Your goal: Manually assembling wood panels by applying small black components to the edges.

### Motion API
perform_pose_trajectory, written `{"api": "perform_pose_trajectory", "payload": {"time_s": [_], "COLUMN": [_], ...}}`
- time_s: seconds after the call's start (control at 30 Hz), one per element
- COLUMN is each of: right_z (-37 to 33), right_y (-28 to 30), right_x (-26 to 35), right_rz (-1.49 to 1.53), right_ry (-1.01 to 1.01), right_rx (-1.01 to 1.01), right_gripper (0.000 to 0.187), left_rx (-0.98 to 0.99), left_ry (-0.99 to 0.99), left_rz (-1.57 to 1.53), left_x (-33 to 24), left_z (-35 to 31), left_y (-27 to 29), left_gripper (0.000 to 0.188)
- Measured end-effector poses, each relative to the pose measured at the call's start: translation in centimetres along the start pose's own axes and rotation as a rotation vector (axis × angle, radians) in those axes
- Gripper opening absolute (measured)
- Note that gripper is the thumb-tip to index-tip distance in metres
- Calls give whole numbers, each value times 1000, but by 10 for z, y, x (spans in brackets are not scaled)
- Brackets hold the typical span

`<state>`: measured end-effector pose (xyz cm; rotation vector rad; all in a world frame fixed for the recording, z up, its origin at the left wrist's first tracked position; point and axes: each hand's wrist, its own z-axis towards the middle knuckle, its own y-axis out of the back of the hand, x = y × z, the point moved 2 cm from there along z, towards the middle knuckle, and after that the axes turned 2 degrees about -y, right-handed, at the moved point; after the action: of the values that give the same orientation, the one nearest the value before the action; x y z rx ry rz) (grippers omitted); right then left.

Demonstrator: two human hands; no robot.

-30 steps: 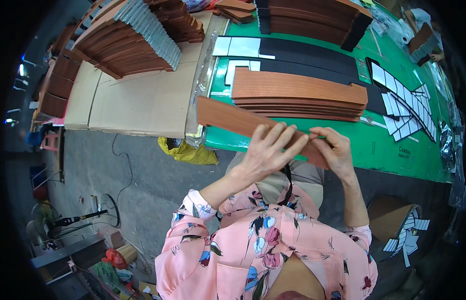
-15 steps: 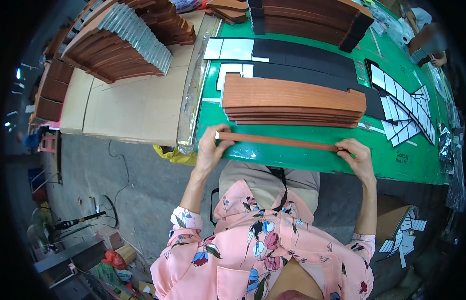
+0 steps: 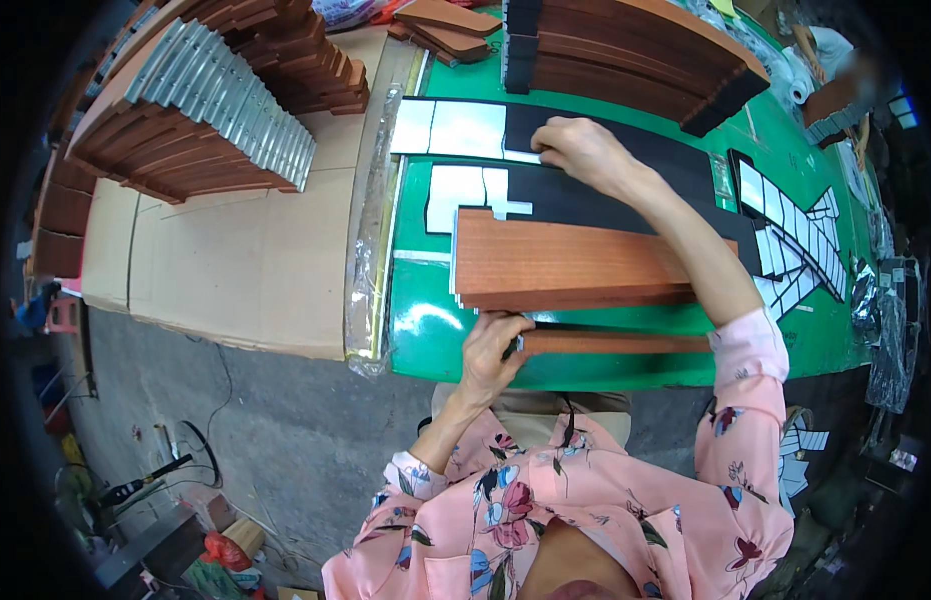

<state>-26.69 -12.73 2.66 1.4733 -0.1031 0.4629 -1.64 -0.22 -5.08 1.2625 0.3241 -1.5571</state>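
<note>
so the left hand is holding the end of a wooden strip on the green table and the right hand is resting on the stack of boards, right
Not quite. The head view shows the right hand reaching past the stack of boards to the black and white sheets behind it. The left hand does hold the end of the wooden strip on the green table.

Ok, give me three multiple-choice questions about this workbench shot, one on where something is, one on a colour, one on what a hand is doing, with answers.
1. Where does the narrow wooden strip lie?
A. on the cardboard sheet
B. at the near edge of the table, in front of the stack of wooden boards
C. on the floor

2. What colour is the table top?
A. green
B. white
C. blue

3. What is the right hand doing?
A. gripping a hammer
B. hanging at the side
C. reaching out to the black sheet

Answers: 1 B, the left hand holds its end there; 2 A, bare green shows around the boards; 3 C, its fingertips rest at the sheet's edge.
</note>
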Motion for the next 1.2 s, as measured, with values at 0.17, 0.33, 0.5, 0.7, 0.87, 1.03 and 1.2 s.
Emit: {"api": "perform_pose_trajectory", "payload": {"time_s": [0.17, 0.33, 0.5, 0.7, 0.87, 1.03, 1.2], "right_z": [30, 34, 32, 28, -35, -157, -273], "right_y": [-33, -37, -45, -16, 34, 85, 71], "right_x": [-21, -20, -19, -47, -14, 19, 25], "right_rz": [-189, -295, -423, 186, 868, 1039, 1107], "right_ry": [-38, 62, 178, -235, -465, -544, -633], "right_rx": [100, 93, 30, -24, 73, -130, -213], "right_gripper": [12, 8, 5, 19, 23, 36, 28], "left_rx": [25, 21, 25, 37, 123, 59, 12], "left_ry": [7, -45, -44, -40, 32, 269, 377], "left_rz": [-36, -52, -61, -24, 49, 31, 109], "left_x": [1, 3, 3, 3, -4, 1, 21], "left_z": [3, 5, 5, -1, 0, -7, -15], "left_y": [1, 3, 3, -1, 16, 68, 96], "left_gripper": [45, 48, 48, 45, 31, 28, 37]}}
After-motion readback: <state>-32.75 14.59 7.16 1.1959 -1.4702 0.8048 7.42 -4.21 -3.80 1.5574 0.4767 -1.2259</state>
